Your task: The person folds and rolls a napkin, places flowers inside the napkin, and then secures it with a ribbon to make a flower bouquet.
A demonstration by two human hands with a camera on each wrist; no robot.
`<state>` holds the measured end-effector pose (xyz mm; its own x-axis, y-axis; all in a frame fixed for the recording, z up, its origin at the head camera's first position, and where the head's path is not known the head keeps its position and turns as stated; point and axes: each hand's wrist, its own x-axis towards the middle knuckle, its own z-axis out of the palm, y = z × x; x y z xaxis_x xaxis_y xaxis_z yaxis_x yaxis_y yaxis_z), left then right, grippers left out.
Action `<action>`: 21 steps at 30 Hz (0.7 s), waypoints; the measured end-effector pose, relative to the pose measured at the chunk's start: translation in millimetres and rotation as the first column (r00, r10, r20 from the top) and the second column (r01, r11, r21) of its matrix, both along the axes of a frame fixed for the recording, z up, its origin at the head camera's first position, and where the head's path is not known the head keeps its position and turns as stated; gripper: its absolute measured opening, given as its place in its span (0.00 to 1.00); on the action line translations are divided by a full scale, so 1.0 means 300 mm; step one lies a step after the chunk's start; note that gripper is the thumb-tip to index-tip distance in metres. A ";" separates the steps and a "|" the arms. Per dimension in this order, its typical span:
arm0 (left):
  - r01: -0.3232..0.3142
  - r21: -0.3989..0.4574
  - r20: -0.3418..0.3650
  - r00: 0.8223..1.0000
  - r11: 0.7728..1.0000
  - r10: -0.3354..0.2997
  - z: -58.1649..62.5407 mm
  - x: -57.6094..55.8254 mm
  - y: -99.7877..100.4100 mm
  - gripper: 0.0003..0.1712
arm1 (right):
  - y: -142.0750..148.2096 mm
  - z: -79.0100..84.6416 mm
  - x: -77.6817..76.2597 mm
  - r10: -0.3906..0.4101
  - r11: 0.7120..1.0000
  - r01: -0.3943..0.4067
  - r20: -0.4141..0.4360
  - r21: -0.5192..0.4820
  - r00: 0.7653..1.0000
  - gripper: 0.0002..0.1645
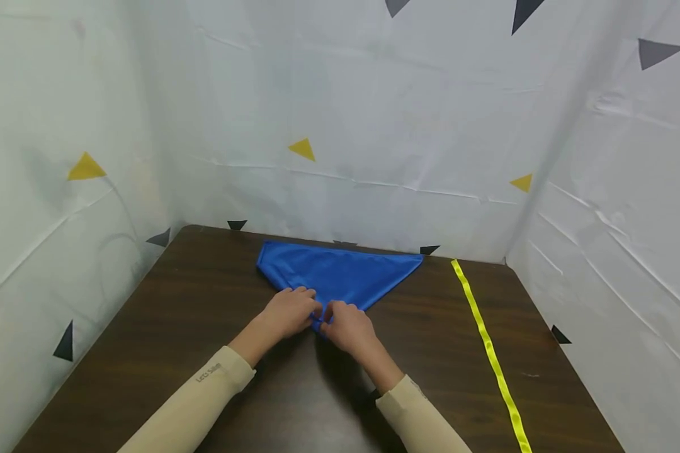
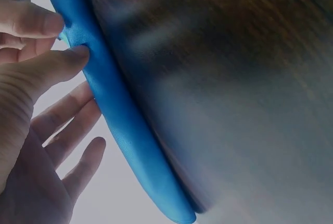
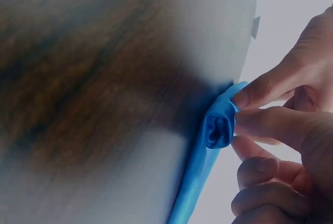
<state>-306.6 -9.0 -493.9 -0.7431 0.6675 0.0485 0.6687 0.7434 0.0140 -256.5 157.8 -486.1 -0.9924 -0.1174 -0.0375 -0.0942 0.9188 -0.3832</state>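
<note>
A blue cloth (image 1: 340, 270) lies near the far edge of the dark wooden table, its long straight side at the back and its tip towards me. My left hand (image 1: 290, 311) and right hand (image 1: 351, 326) meet at this near tip, both pinching it between thumb and fingers. In the left wrist view the cloth (image 2: 119, 109) shows a rounded, rolled or folded edge with the thumb on it. An open spiral end of the rolled cloth (image 3: 219, 131) faces the camera in the right wrist view, with fingertips right beside it.
A long yellow strip (image 1: 489, 346) runs front to back along the right part of the table (image 1: 249, 415). White sheets (image 1: 345, 94) with yellow and dark triangles stand behind and on both sides of the table.
</note>
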 end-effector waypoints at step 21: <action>-0.009 0.028 0.036 0.999 1.000 0.008 0.011 -0.015 -0.006 0.12 | -0.001 0.005 0.006 0.011 0.999 -0.011 0.004 0.038 1.000 0.10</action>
<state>-311.1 -10.9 -490.5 -0.7504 0.6598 0.0406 0.6610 0.7481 0.0585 -254.7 157.4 -484.8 -0.9909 -0.1265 -0.0463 -0.1027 0.9318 -0.3482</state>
